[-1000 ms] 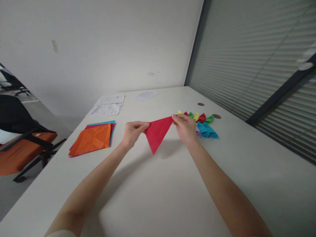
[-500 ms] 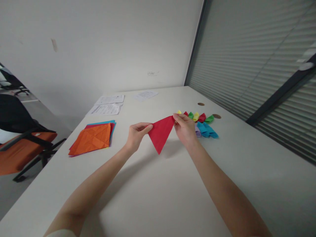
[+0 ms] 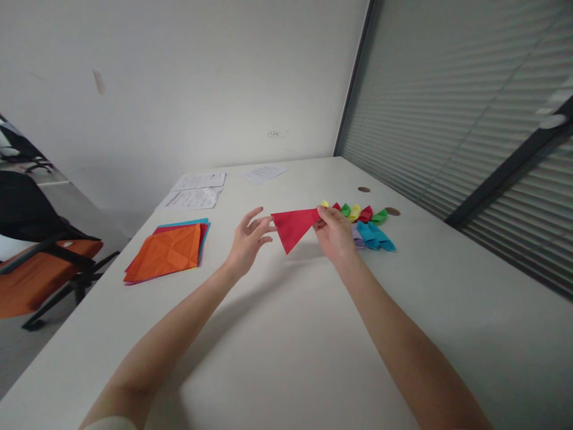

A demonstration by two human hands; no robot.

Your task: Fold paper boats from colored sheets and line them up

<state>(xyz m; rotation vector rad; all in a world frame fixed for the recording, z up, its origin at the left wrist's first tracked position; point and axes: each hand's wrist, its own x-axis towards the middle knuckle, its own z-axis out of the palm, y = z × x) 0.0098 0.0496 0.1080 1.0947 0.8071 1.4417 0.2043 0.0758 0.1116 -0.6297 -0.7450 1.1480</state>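
A red napkin (image 3: 294, 228), folded into a triangle, hangs in the air above the white table, one point downward. Thumb and fingers of my right hand (image 3: 335, 234) pinch its right corner. My left hand (image 3: 250, 242) is beside the left corner with thumb and fingers spread; its fingertips are at the edge of the napkin, and whether they touch it I cannot tell. Just beyond my right hand lie several folded pieces in yellow, red and green (image 3: 366, 214), with blue ones (image 3: 375, 236) and a lilac one (image 3: 357, 236) nearer, the lilac partly hidden by that hand.
On the left of the table (image 3: 286, 346) is a stack of square napkins, an orange one (image 3: 163, 254) on top. Printed sheets (image 3: 192, 197) and another paper (image 3: 264, 174) lie farther back. An orange and black chair (image 3: 49, 269) stands left; blinds (image 3: 461, 119) line the right side.
My left hand has loosened its pinch on the left corner and spread its fingers. The red napkin has tilted, its lower point now higher. My right hand keeps its hold.
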